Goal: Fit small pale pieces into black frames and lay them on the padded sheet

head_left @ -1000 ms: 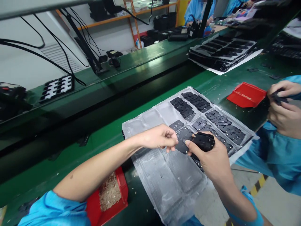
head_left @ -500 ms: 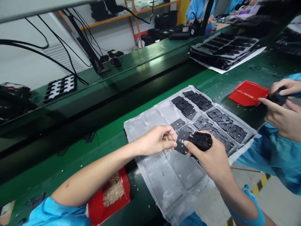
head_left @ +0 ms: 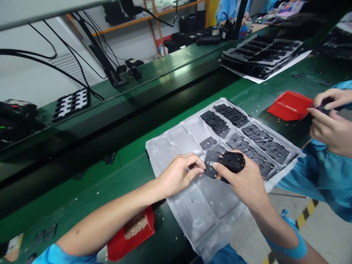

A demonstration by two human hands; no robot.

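Note:
My right hand [head_left: 249, 179] grips a thick bundle of black plastic parts [head_left: 232, 162], along with a thin black plate [head_left: 211, 167] with small cutouts that juts out to the left under my thumb. My left hand [head_left: 183, 174] has thumb and forefinger pinched at the left edge of that plate; whether they hold the edge or some tiny piece is hidden. Both hands are above a translucent compartment tray [head_left: 176, 137]. Rows of similar black plates [head_left: 216, 123] fill its far and right compartments, and a loose plate [head_left: 208, 143] lies just beyond my hands.
A red bin [head_left: 118, 242] with small tan pieces sits below my left forearm. At right, another person's hands [head_left: 330, 121] hold a dark part near a red scoop-shaped bin [head_left: 290, 106]. Stacked trays [head_left: 261, 58] stand at the back; a green ledge [head_left: 165, 73] runs behind.
My left thumb and forefinger have closed together at the plate's edge. The plate and bundle in my right hand have shifted slightly left. The other person's hands moved a little.

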